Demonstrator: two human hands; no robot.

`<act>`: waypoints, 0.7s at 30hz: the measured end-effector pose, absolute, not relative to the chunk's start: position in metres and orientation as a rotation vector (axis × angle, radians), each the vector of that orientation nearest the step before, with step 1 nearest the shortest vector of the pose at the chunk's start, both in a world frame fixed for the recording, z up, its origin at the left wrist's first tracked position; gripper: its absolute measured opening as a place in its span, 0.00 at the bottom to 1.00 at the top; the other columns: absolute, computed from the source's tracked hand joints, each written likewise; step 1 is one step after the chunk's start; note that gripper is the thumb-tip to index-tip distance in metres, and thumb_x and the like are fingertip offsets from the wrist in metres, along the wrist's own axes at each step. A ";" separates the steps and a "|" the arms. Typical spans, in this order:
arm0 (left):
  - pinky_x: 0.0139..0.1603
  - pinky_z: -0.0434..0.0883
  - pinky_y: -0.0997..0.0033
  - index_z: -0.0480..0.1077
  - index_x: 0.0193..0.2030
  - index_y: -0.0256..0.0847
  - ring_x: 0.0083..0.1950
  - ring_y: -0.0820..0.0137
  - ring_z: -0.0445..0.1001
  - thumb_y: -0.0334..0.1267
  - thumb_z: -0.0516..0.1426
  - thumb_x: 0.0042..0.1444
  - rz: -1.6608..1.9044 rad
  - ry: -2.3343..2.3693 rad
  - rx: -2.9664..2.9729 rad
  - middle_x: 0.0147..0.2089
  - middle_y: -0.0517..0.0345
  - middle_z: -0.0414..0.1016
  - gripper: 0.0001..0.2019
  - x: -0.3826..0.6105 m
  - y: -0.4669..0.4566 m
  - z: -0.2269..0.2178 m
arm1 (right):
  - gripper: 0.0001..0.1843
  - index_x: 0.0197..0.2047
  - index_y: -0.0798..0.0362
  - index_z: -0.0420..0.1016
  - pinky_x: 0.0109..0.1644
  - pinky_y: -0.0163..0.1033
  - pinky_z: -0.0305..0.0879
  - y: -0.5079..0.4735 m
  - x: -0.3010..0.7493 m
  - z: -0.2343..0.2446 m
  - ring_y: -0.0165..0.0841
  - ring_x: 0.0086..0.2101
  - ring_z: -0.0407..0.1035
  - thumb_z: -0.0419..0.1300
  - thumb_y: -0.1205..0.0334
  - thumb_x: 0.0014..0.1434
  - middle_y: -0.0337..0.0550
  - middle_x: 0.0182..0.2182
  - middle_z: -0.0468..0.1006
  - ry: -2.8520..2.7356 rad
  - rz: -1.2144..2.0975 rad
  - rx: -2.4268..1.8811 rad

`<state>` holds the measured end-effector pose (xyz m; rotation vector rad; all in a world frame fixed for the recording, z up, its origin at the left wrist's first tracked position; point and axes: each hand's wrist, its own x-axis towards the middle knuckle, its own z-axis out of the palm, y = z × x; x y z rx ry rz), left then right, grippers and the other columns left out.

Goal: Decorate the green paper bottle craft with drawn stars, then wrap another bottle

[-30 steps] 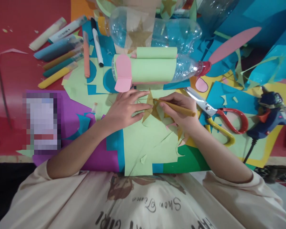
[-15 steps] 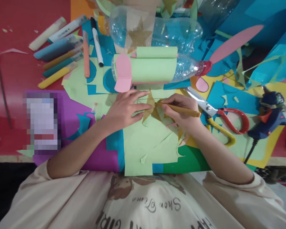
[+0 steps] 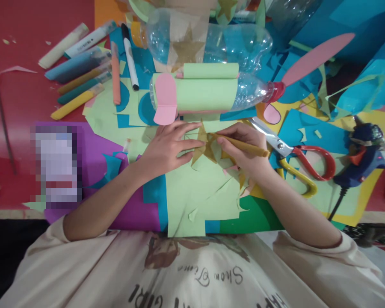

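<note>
Pressed a gold paper star (image 3: 208,150) onto light green paper (image 3: 202,192) with the spread fingers of the left hand (image 3: 170,147). Pinched an ochre marker (image 3: 245,146) in the right hand (image 3: 250,136), with its tip at the star. Just beyond, saw a red-capped clear bottle (image 3: 248,90) lying sideways, wrapped in green paper (image 3: 208,95). Behind it, saw an orange-capped clear bottle (image 3: 232,47), also sideways, with another gold star (image 3: 188,48) on its pale band (image 3: 192,19).

Scissors (image 3: 287,148), markers (image 3: 72,66), a glue gun (image 3: 356,167) and cut paper (image 3: 199,192) suggest a craft table (image 3: 16,98).
</note>
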<state>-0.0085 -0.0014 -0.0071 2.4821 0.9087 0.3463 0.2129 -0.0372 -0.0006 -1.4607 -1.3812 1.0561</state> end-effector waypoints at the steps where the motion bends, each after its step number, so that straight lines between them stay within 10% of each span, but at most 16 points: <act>1: 0.65 0.63 0.49 0.75 0.53 0.50 0.65 0.57 0.62 0.38 0.53 0.65 0.342 0.913 2.482 0.68 0.57 0.64 0.14 -0.009 -0.002 -0.007 | 0.02 0.31 0.53 0.76 0.26 0.33 0.66 -0.037 0.213 -0.001 0.28 0.25 0.71 0.64 0.64 0.52 0.38 0.25 0.78 -1.391 1.053 -1.466; 21: 0.64 0.64 0.50 0.75 0.52 0.49 0.65 0.57 0.62 0.38 0.53 0.65 0.346 0.915 2.467 0.68 0.55 0.65 0.13 -0.008 -0.001 -0.007 | 0.02 0.28 0.52 0.74 0.25 0.35 0.63 -0.039 0.216 0.001 0.28 0.23 0.66 0.63 0.65 0.53 0.37 0.21 0.74 -1.404 0.973 -1.546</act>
